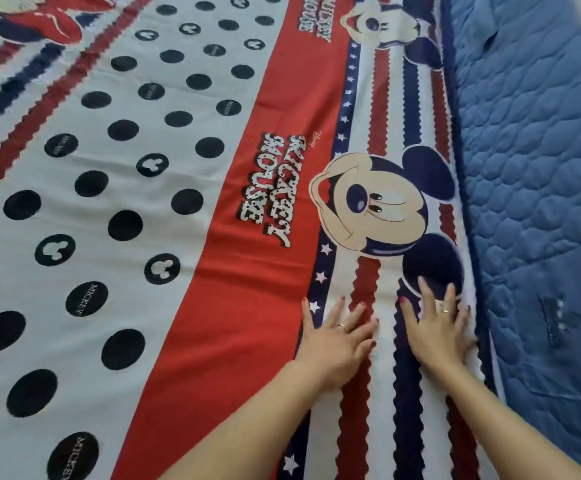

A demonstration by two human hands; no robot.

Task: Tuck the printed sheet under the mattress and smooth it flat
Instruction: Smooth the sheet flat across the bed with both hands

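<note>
The printed sheet (185, 188) covers the bed: white with black dots on the left, a red band with lettering in the middle, red and blue stripes and cartoon mouse faces on the right. It lies mostly flat, with faint creases in the red band. My left hand (337, 337) rests palm down, fingers spread, on the striped part beside the red band. My right hand (438, 327) lies flat, fingers spread, close to the sheet's right border, just below a mouse ear. The blue quilted mattress (541, 168) rises along the right side. Neither hand holds anything.
The sheet's dark blue edge (462, 140) runs along the seam where it meets the quilted blue surface. A small dark label (559, 320) is stitched on the blue quilting at the right.
</note>
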